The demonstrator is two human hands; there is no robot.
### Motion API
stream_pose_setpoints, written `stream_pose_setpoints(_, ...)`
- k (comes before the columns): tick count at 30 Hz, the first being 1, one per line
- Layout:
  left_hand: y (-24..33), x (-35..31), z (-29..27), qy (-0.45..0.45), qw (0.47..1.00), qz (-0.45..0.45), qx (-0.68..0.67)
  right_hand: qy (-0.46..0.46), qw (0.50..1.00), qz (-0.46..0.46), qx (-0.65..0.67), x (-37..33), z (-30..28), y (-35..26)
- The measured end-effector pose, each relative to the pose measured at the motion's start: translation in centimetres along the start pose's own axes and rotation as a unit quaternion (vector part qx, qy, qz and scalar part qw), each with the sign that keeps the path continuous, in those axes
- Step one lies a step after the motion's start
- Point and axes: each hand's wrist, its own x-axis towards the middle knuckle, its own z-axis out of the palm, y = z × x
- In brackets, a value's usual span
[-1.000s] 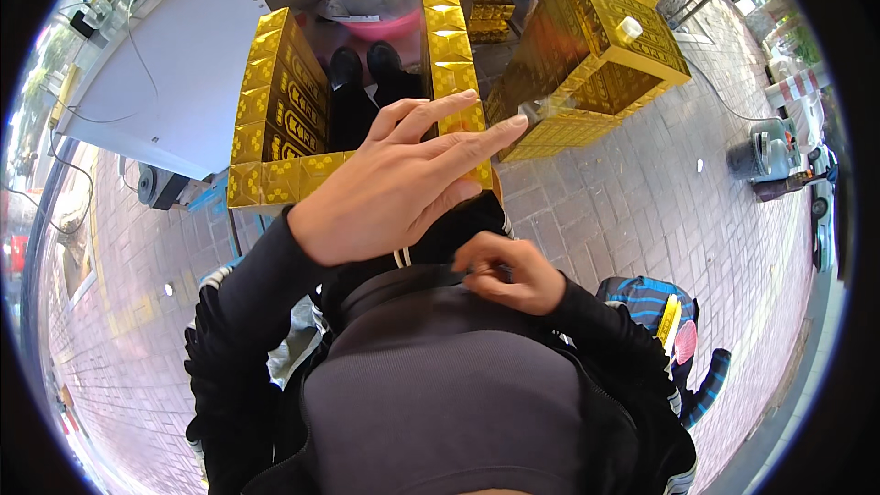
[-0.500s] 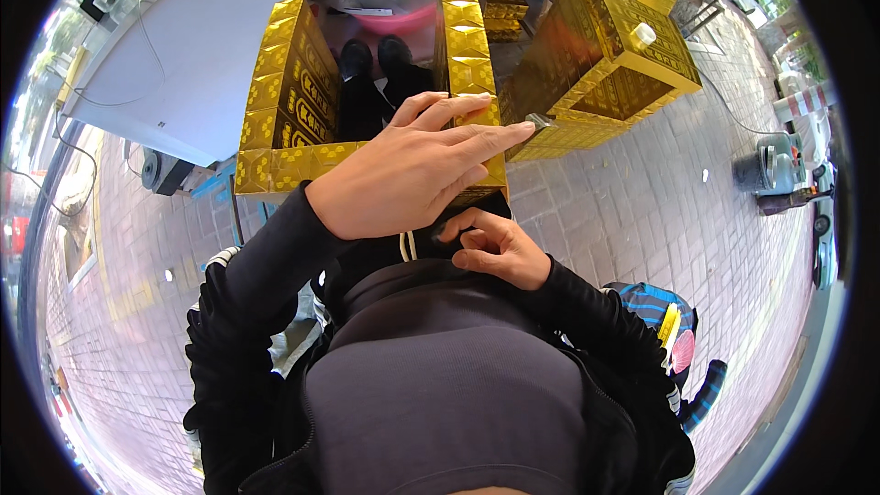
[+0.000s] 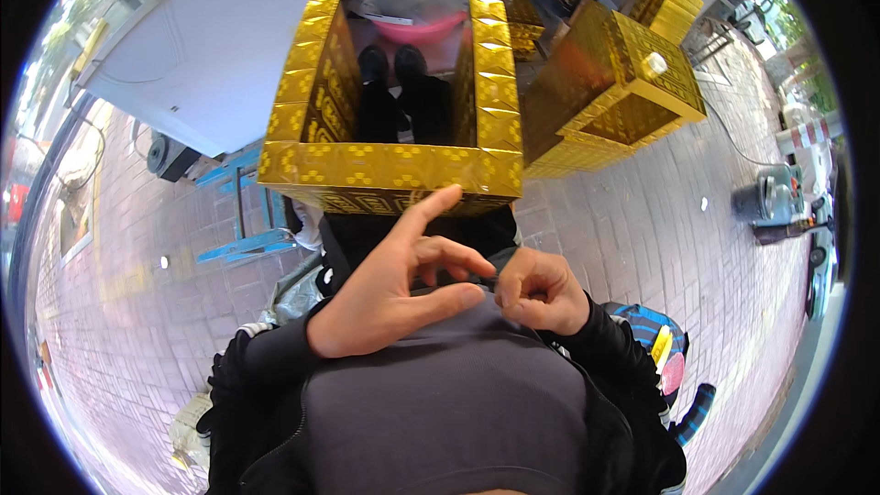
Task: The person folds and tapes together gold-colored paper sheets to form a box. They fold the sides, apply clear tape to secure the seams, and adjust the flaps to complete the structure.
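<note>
A U-shaped piece made of gold foil-covered paper [image 3: 380, 163] rests across my lap, its two side walls pointing away from me. My left hand [image 3: 385, 293] is over my lap, index finger stretched to the near wall's edge by the right corner. Its thumb reaches toward my other hand and the remaining fingers bend loosely, so it is open. Close beside it, my right hand [image 3: 550, 298] is closed, fingers curled against the thumb. Something small and dark shows at its fingertips, too small to name.
At the right stands a gold foil box [image 3: 600, 69] with a white roll-like object [image 3: 654, 64] on top. A pink basin [image 3: 417, 29] with plastic bags lies beyond my shoes. At the left are a white panel [image 3: 206, 41] and a blue metal frame [image 3: 266, 243].
My left hand has come back from the right wall toward my lap, beside my right hand. My right hand has shifted slightly right and nearer. The gold piece appears further right and lower.
</note>
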Motion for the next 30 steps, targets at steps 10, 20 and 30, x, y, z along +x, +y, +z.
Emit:
stream_pose_setpoints(10,-0.3,-0.5,-0.5,0.159,0.829,0.275,0.46,0.159,0.984,0.013,0.078,1.2,2.2,1.9)
stream_pose_setpoints(20,1.3,3.1,-3.5,0.231,0.726,0.354,0.542,0.197,0.978,0.051,-0.04,4.3,1.9,4.1)
stream_pose_setpoints(30,0.5,4.5,-3.0,0.169,0.713,0.292,0.614,0.255,0.952,0.077,0.148,4.4,0.9,5.3)
